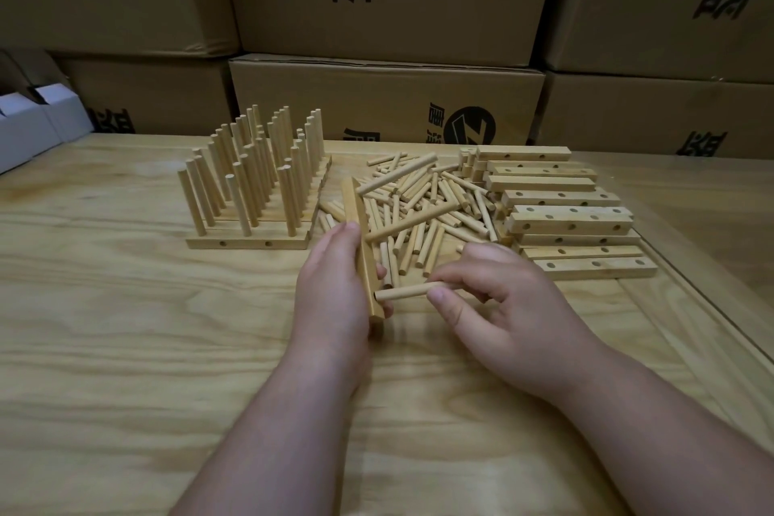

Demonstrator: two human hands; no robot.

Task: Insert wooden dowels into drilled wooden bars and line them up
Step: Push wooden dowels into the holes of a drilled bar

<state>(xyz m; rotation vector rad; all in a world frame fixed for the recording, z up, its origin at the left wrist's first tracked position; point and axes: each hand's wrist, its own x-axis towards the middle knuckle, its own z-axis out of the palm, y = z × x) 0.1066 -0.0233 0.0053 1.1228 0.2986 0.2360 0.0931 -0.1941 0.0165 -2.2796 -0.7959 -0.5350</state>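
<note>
Near the worktop (125, 348) middle, the left hand (331, 285) grips a drilled bar (363, 239) while the right hand (498, 306) pinches a dowel (404, 292), its tip at the bar's near hole.

Two bare forearms show, with no sleeve, glove, watch, ring or bracelet anywhere along them. The left hand (335, 285) and the right hand (502, 306) are uncovered too. The fingernails (437, 297) are short, plain and unpainted. Nothing worn comes into view.
</note>
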